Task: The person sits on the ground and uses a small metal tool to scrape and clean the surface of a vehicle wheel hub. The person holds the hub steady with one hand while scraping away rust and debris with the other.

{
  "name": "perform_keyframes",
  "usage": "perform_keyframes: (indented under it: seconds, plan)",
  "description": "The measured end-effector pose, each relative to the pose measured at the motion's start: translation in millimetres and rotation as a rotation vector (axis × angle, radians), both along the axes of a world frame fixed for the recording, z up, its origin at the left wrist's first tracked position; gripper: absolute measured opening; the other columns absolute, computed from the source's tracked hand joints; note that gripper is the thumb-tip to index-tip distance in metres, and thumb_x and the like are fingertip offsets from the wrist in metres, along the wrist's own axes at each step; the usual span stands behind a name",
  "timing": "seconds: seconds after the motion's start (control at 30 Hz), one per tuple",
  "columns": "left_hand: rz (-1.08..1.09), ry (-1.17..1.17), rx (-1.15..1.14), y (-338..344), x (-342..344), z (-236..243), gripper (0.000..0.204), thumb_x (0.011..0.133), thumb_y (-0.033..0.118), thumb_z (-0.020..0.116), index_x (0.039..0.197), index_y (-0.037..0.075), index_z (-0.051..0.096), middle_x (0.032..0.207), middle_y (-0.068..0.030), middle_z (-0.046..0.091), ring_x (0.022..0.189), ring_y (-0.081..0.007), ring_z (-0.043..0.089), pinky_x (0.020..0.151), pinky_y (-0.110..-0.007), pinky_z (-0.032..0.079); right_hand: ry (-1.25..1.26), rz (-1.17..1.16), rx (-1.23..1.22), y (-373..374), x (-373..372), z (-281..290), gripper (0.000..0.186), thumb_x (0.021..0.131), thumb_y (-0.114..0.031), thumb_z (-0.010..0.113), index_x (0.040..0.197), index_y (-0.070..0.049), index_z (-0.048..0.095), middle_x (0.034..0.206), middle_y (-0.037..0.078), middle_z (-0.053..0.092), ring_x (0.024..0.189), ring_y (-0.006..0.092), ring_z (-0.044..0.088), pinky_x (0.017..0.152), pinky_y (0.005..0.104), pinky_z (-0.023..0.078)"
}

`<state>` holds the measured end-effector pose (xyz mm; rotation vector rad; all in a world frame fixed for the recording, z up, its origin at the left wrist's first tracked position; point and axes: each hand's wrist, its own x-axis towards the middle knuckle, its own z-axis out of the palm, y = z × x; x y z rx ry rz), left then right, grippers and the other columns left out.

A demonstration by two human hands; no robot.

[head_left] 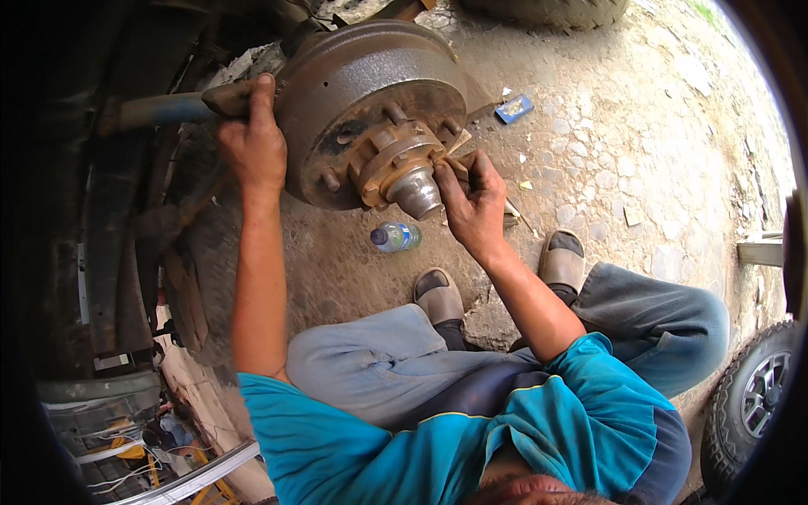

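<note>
The brake drum (370,101) sits on its axle, the hub (404,168) pointing toward the person. The right hand (473,202) pinches a small piece at the hub's right edge, nearest; the left hand (251,143) grips behind the drum's left rim.

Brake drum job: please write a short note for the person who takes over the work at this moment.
Left hand: grips the rear edge of the brake drum.
Right hand: at the hub, fingers pressed beside its flange; whether it holds a small part, I cannot tell.
Done: wheel is off, studs bare.
Left: drum and hub are still mounted.
A plastic bottle lies on the ground below.
</note>
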<state>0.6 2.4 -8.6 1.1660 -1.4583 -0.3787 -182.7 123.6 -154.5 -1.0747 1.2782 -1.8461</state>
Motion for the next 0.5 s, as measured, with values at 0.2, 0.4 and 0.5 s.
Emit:
perform_keyframes:
  seconds: [0.2, 0.4, 0.5]
  plan:
    - [0.013, -0.007, 0.020, 2, 0, 3, 0.031, 0.093, 0.023, 0.070, 0.099, -0.007, 0.071, 0.095, -0.0087, 0.072, 0.089, -0.0142, 0.063, 0.082, -0.030, 0.049, -0.081, 0.011, 0.012, -5, 3, -7, 0.015, 0.091, -0.007, 0.069, 0.094, 0.004, 0.059, 0.081, 0.012, 0.071, 0.073, 0.0106, 0.065, 0.064, 0.0278, 0.052]
    - [-0.034, 0.030, -0.004, -3, 2, 3, 0.030, 0.092, 0.023, 0.071, 0.100, -0.006, 0.072, 0.094, -0.0089, 0.072, 0.089, -0.0144, 0.063, 0.082, -0.031, 0.049, -0.139, 0.023, -0.012, -4, 4, -5, 0.015, 0.094, -0.008, 0.066, 0.094, 0.004, 0.057, 0.078, 0.011, 0.070, 0.068, 0.0102, 0.064, 0.062, 0.0265, 0.051]
    - [0.030, -0.020, 0.035, 2, -1, 2, 0.029, 0.092, 0.023, 0.071, 0.099, -0.006, 0.071, 0.094, -0.0088, 0.071, 0.090, -0.0144, 0.063, 0.082, -0.031, 0.049, -0.125, 0.023, 0.014, -2, 8, -9, 0.015, 0.095, -0.008, 0.065, 0.092, 0.002, 0.055, 0.077, 0.009, 0.069, 0.069, 0.0079, 0.062, 0.062, 0.0253, 0.051]
